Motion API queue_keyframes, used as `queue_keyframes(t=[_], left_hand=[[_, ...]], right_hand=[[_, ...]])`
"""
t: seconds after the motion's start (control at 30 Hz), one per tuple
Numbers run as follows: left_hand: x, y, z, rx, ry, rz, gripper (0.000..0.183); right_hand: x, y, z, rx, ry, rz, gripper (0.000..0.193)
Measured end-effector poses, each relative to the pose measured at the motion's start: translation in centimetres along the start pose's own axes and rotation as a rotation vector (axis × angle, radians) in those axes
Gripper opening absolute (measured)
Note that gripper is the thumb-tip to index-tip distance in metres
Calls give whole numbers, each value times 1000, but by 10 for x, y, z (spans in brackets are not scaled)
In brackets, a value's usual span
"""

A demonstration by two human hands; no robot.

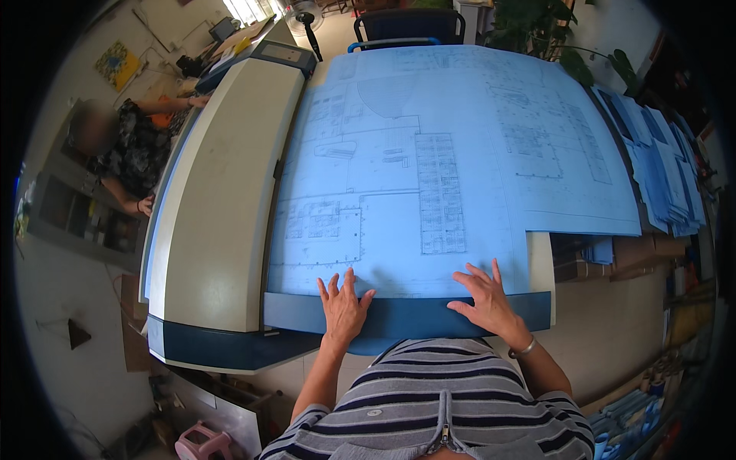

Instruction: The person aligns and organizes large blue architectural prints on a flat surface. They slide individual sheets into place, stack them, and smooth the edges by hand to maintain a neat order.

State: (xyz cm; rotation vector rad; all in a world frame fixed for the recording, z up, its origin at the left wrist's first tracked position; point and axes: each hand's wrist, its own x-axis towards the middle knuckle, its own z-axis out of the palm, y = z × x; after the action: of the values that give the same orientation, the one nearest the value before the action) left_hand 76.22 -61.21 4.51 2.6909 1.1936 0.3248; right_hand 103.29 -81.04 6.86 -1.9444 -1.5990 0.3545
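A large blue sheet with a line-drawn building plan [391, 169] lies spread in front of me, its left side running up to a beige wide-format machine [230, 161]. My left hand [345, 308] rests at the sheet's near edge, fingers spread, fingertips on or just over the paper. Farther right, my right hand [486, 300] is spread over the same edge, its thumb toward the middle. Neither hand grips anything. Beneath both palms runs the dark blue front ledge [406, 310]. A second sheet seems to lie under the right part [575, 153].
Another person [138, 146] stands across the machine at the left, hands at its far side. Folded blue papers [663, 165] are stacked at the right. Beyond the table are a dark chair [409, 25] and a leafy plant [529, 31]. A pink stool [203, 442] stands low at left.
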Motion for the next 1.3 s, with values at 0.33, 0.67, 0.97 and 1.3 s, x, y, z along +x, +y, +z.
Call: queue_keyframes(t=[0.33,0.67,0.97,1.3], left_hand=[[10,30,4,128,-33,-187,74],[15,93,67,47,45,-56,72],[18,90,70,76,28,-213,75],[24,91,67,172,-28,-280,78]], right_hand=[[-20,47,-24,-23,51,41,56],[-38,112,-40,-20,51,11,52],[-48,137,-49,-43,57,44,51],[-35,161,-53,-90,89,41,49]])
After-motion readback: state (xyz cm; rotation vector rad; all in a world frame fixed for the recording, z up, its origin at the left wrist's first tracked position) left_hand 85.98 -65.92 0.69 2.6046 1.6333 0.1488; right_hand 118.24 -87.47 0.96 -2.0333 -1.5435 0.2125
